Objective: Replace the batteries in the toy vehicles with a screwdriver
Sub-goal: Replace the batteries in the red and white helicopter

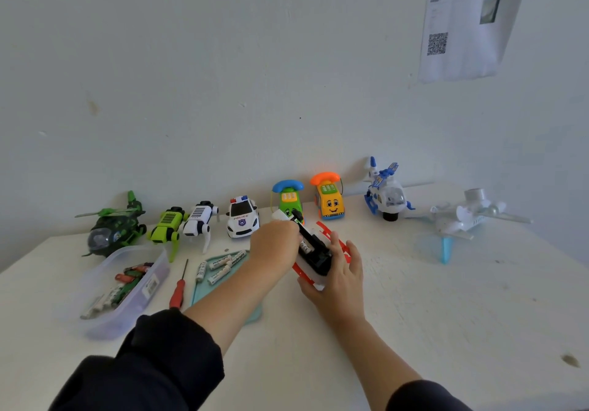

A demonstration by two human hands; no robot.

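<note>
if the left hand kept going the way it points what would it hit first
Probably the green phone car: the left hand reaches away and slightly right over the upturned toy, and that car stands just beyond its fingers. Depth is unclear.

Right hand (338, 270) grips the upturned toy vehicle (314, 257); left hand (275, 244) reaches its battery bay.

A single wide-angle view is given, taken from head height and directed forward and slightly down across a white table (414, 315) toward a pale wall (223, 75). The forearms are seen entering from 6 o'clock. The near table edge is cropped; the wall fills the upper half.
</note>
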